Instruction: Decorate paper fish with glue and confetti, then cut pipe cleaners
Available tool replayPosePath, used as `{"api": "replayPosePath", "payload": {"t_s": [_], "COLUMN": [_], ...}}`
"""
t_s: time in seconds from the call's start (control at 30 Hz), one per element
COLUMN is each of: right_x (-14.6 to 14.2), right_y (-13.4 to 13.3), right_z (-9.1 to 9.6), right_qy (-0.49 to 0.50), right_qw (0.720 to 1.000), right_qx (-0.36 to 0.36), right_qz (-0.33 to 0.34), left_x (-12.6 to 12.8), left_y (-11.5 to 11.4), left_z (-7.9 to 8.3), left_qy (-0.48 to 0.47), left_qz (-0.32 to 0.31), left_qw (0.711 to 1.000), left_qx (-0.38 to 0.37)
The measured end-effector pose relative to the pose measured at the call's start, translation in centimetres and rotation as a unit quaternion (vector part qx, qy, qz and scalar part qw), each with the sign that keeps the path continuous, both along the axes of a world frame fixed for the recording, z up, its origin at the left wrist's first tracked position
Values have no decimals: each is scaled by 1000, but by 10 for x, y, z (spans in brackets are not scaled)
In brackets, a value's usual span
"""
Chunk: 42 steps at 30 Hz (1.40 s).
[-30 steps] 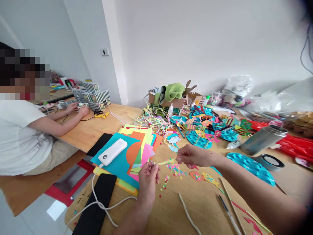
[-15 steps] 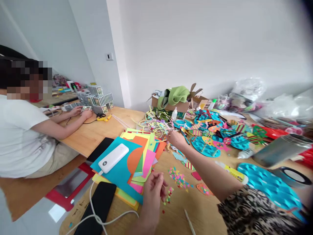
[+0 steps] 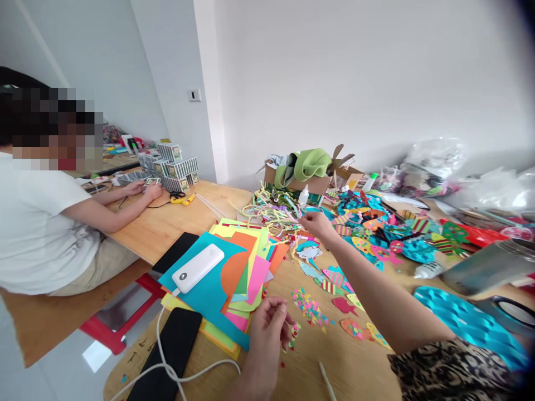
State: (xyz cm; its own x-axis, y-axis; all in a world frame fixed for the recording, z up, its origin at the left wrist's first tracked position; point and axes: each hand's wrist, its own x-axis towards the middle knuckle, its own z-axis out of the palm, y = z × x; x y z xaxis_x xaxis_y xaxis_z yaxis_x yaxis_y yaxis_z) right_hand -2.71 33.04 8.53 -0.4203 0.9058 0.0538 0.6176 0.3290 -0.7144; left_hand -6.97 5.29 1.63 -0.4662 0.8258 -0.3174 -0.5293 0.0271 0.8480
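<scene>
My left hand [image 3: 271, 328] is held low over the wooden table with curled fingers, thumb and fingertips together; whatever may be in them is hidden. Small red and green paper dots [image 3: 295, 334] lie right beside its fingertips. Farther off, my right hand [image 3: 317, 224] is pinched at the edge of a tangled heap of pale coloured strips [image 3: 271, 207]; I cannot make out what its fingertips hold. Below my right forearm lie paper fish cut-outs [image 3: 343, 305] and a scatter of tiny coloured paper bits [image 3: 311, 306]. Stacked coloured paper [image 3: 236, 262] lies left of both hands.
A white power bank [image 3: 198, 269] with a cable rests on the paper, near a black phone [image 3: 175, 340]. Glue bottles [image 3: 428, 269], a metal cylinder [image 3: 489, 264] and blue decorated ovals [image 3: 468, 317] stand or lie right. A co-worker [image 3: 45, 223] sits left, handling small pieces.
My right hand has shifted a little farther away and to the right, uncovering more of the paper fish. My left hand stays nearly in place. The view has turned slightly.
</scene>
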Motion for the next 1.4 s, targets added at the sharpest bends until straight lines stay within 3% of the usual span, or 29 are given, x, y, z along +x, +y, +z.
{"api": "replayPosePath", "payload": {"t_s": [0.2, 0.4, 0.47, 0.73, 0.97, 1.27, 1.4], "right_x": [28, 57, 65, 86, 115, 133, 135], "right_y": [-49, -103, -117, -160, -180, -207, -218], "right_z": [10, 9, 6, -11, -19, -34, -34], "right_qy": [110, 139, 115, 13, 40, 1, -36], "right_qw": [961, 875, 862, 862, 903, 976, 988], "right_qx": [-204, -387, -410, -370, -335, -135, -67], "right_qz": [148, 255, 277, 347, 267, 169, 137], "left_x": [-3, -10, -12, -8, -7, -1, 0], "left_y": [0, 0, 0, -1, -2, -5, -5], "left_z": [2, 3, 3, 5, 9, 12, 10], "left_qy": [17, 38, 37, -11, -39, -90, -103], "left_qz": [16, 54, 51, 8, 25, -30, -54], "left_qw": [1000, 997, 997, 998, 995, 990, 988], "left_qx": [14, 41, 45, 66, 92, 100, 102]}}
